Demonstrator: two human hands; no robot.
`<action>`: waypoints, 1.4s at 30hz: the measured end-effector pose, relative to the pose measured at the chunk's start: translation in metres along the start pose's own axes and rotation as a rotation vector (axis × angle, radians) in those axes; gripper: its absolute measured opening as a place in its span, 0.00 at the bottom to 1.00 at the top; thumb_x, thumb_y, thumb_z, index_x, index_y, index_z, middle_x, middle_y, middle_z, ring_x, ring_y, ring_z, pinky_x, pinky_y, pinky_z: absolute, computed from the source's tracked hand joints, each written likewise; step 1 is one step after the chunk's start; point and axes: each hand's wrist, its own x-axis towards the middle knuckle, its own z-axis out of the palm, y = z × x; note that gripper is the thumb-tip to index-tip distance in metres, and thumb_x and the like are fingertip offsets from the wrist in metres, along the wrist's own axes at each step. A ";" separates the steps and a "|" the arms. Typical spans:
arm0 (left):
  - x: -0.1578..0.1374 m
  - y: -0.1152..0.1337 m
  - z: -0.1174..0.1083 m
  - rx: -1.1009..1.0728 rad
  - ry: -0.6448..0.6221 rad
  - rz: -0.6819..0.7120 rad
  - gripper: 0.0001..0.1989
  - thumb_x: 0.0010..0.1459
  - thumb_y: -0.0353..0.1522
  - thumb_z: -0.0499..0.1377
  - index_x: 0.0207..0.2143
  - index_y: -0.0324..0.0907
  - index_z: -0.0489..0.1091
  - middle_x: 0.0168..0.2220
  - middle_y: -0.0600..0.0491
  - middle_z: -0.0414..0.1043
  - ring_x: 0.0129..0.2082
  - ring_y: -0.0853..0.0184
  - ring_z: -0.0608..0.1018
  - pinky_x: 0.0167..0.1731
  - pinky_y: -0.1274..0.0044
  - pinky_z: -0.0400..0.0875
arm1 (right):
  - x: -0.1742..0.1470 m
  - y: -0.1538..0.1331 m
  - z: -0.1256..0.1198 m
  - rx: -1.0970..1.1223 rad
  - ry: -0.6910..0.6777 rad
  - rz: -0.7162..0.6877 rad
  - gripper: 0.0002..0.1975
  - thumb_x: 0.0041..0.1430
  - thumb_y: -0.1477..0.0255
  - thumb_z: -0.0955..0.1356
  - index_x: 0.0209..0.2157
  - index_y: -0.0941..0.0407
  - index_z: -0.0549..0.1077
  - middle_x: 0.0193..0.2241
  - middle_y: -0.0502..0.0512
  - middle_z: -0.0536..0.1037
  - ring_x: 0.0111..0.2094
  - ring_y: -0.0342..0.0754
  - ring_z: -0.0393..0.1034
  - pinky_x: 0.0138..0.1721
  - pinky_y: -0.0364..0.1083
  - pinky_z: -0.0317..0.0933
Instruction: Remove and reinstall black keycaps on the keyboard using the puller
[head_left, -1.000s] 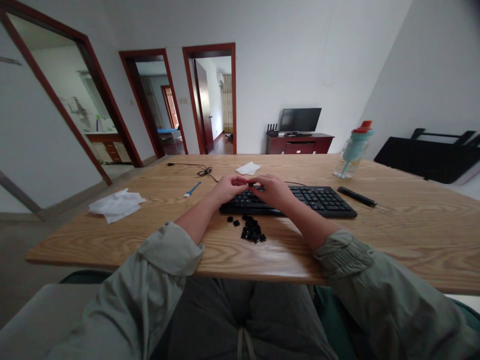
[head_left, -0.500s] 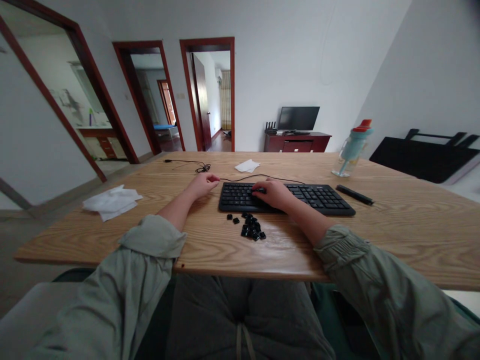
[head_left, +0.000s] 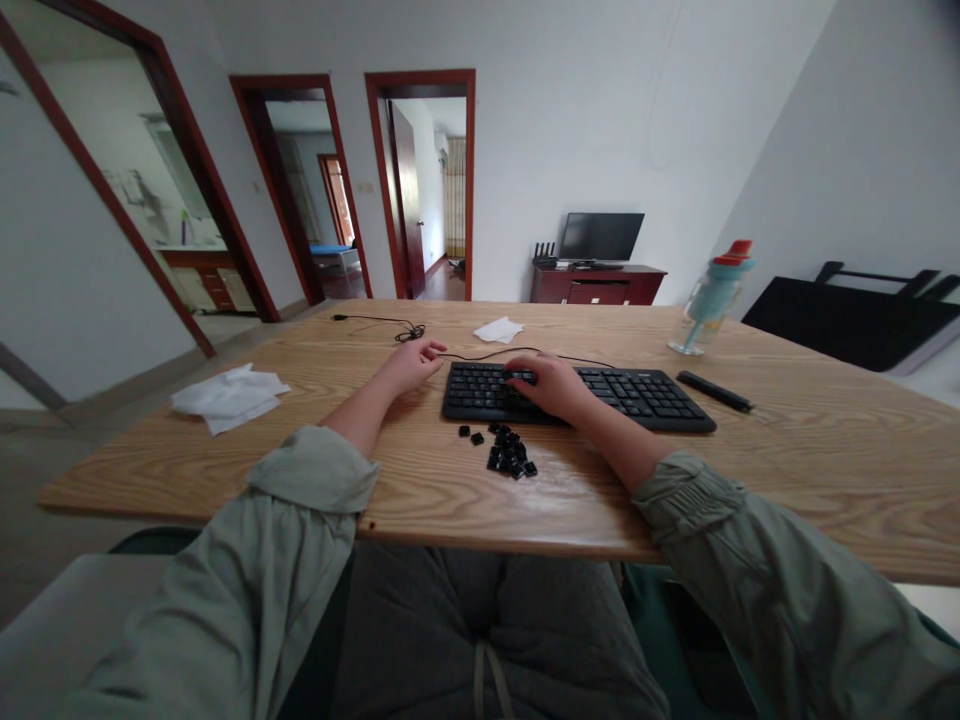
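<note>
A black keyboard (head_left: 637, 400) lies on the wooden table in front of me. My right hand (head_left: 551, 385) rests over its left-middle part, with thumb and fingers curled down onto the keys. What sits between those fingertips, if anything, is too small and dark to make out. Just left of the keyboard, my left hand (head_left: 412, 365) hovers by its upper left corner, fingers slightly apart and nothing visible in them. A small heap of loose black keycaps (head_left: 510, 452) lies in front of the keyboard, with a couple of single ones beside it.
White tissues (head_left: 231, 398) lie at the left, another tissue (head_left: 499, 330) behind the keyboard. A coiled cable (head_left: 410, 332) is at the back left. To the right are a dark slim bar (head_left: 714, 391) and a drinking bottle (head_left: 709, 300). The table's front edge (head_left: 510, 545) is near my lap.
My left hand's fingers have spread from a pinch. My right hand stays on the keys with little change. The whole view has shifted slightly.
</note>
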 end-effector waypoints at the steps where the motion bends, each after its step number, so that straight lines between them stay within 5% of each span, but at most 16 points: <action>1: 0.000 0.001 0.000 0.003 -0.001 0.001 0.16 0.55 0.30 0.59 0.47 0.37 0.74 0.34 0.51 0.76 0.29 0.70 0.73 0.34 0.78 0.69 | 0.000 0.000 0.000 0.005 0.011 -0.003 0.13 0.60 0.68 0.68 0.46 0.53 0.78 0.42 0.55 0.80 0.45 0.49 0.72 0.50 0.47 0.64; 11: 0.002 -0.010 0.005 0.039 -0.069 0.044 0.13 0.55 0.31 0.59 0.42 0.38 0.76 0.33 0.51 0.76 0.29 0.69 0.73 0.31 0.78 0.67 | -0.001 -0.004 -0.001 -0.026 -0.200 0.064 0.14 0.61 0.64 0.67 0.44 0.52 0.80 0.41 0.54 0.82 0.44 0.52 0.75 0.48 0.49 0.66; 17: 0.002 -0.011 0.003 0.076 -0.073 0.042 0.12 0.57 0.33 0.58 0.42 0.38 0.77 0.33 0.50 0.77 0.29 0.69 0.73 0.32 0.78 0.67 | -0.001 0.000 -0.003 -0.035 -0.194 -0.064 0.13 0.60 0.71 0.66 0.43 0.54 0.81 0.44 0.54 0.81 0.46 0.50 0.74 0.52 0.48 0.65; 42: 0.001 -0.010 0.002 0.082 -0.090 0.053 0.14 0.56 0.35 0.58 0.41 0.38 0.77 0.34 0.50 0.77 0.30 0.68 0.73 0.31 0.77 0.66 | 0.001 -0.001 -0.005 -0.094 -0.229 -0.149 0.14 0.61 0.69 0.65 0.42 0.55 0.81 0.45 0.56 0.81 0.46 0.51 0.75 0.51 0.48 0.66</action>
